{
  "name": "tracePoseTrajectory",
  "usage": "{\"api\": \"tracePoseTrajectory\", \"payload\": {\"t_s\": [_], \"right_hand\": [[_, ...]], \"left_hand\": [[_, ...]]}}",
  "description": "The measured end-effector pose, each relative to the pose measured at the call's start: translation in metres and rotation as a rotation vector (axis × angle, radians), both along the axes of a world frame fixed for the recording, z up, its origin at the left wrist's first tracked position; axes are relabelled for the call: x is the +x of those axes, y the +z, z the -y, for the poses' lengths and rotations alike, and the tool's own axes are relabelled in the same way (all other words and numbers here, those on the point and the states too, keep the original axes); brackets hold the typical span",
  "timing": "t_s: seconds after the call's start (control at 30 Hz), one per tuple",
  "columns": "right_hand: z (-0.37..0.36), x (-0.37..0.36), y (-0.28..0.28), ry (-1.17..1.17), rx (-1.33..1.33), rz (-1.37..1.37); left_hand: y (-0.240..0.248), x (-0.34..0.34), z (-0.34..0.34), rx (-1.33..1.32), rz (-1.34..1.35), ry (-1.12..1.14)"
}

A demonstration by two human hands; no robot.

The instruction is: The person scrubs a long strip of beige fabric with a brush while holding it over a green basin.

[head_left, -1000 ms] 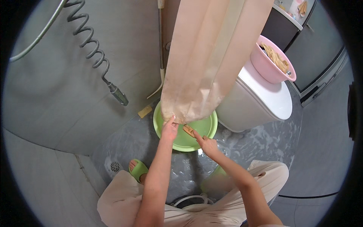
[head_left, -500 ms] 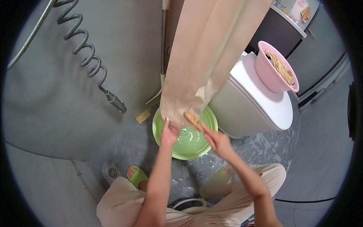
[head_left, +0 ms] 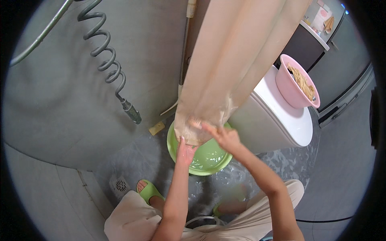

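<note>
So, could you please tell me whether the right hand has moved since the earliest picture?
Yes: against the white toilet, the right hand has moved forward, up the picture.

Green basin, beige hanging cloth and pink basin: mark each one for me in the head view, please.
Green basin (head_left: 204, 173): head view, on its near rim.
Beige hanging cloth (head_left: 235, 68): head view, on the middle of its front face.
Pink basin (head_left: 291, 91): head view, on its outer wall.
</note>
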State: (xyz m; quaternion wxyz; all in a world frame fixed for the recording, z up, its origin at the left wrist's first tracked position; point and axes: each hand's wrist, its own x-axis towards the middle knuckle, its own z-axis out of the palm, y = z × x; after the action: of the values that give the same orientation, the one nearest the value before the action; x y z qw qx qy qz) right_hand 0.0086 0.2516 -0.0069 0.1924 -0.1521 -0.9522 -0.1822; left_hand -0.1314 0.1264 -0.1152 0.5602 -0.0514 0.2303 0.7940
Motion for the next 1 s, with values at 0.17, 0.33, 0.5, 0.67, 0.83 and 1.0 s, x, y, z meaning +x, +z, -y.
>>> {"api": "tracePoseTrajectory", "payload": {"t_s": [0.17, 0.33, 0.5, 0.67, 0.83, 1.0], "right_hand": [[-0.024, -0.021, 0.107, -0.189, 0.157, -0.26], [-0.001, 0.009, 0.004, 0.01, 0.018, 0.182], [0.016, -0.011, 0.054, 0.16, 0.141, 0.216], [0.0, -0.032, 0.115, 0.18, 0.227, -0.277], [0.018, -0.045, 0.133, 0.307, 0.232, -0.313], [0.001, -0.043, 0.11, -0.003, 0.253, -0.2]], "left_hand": [[-0.007, 0.01, 0.009, 0.043, 0.022, -0.022], [0.01, 0.016, -0.001, -0.12, 0.048, -0.018], [-0.009, 0.004, 0.016, -0.021, 0.006, 0.021], [-0.02, -0.002, 0.014, -0.031, -0.009, 0.099], [-0.029, 0.004, 0.01, -0.134, 0.032, 0.183], [-0.008, 0.01, 0.012, 0.006, 0.019, 0.035]]}}
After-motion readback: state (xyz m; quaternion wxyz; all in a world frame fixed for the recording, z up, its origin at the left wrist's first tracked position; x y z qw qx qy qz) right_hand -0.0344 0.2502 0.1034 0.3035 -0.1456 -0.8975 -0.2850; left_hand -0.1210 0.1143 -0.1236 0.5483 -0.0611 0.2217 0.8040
